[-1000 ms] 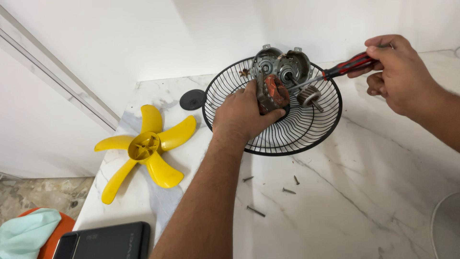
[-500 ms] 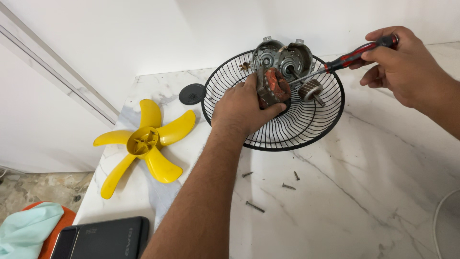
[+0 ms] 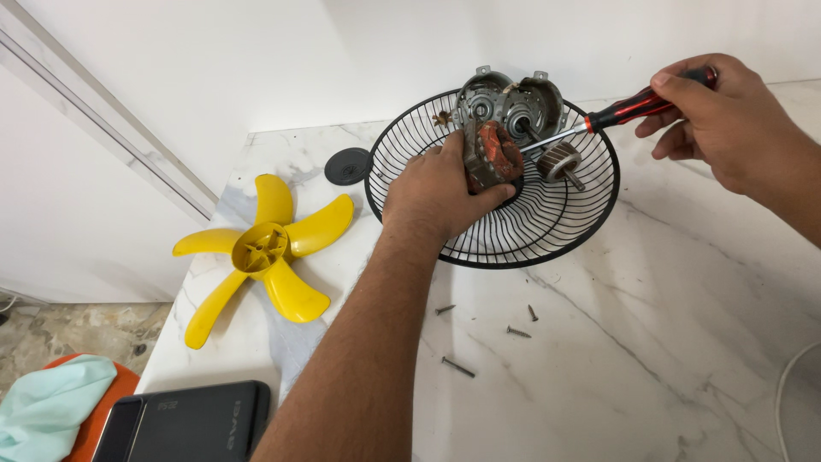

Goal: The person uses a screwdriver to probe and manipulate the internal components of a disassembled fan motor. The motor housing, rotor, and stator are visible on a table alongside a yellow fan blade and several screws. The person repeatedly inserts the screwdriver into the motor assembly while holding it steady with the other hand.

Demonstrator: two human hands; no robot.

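Since a second ago, right hand [image 3: 727, 120] has lifted its screwdriver [image 3: 629, 107] handle higher, so the tip now angles down into the motor housing [image 3: 510, 103]. Its fingers are closed around the handle. Left hand [image 3: 440, 192] stays wrapped on the copper stator [image 3: 494, 154], inside the black grille [image 3: 547, 231]. Rotor [image 3: 560, 161] lies just beyond that hand's fingertips; screws [image 3: 479, 338] lie nearer the wrist.

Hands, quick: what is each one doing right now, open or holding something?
Left hand: closed on the copper-wound motor part inside the black fan grille.
Right hand: closed around the red-and-black screwdriver, tip at the metal motor housing.
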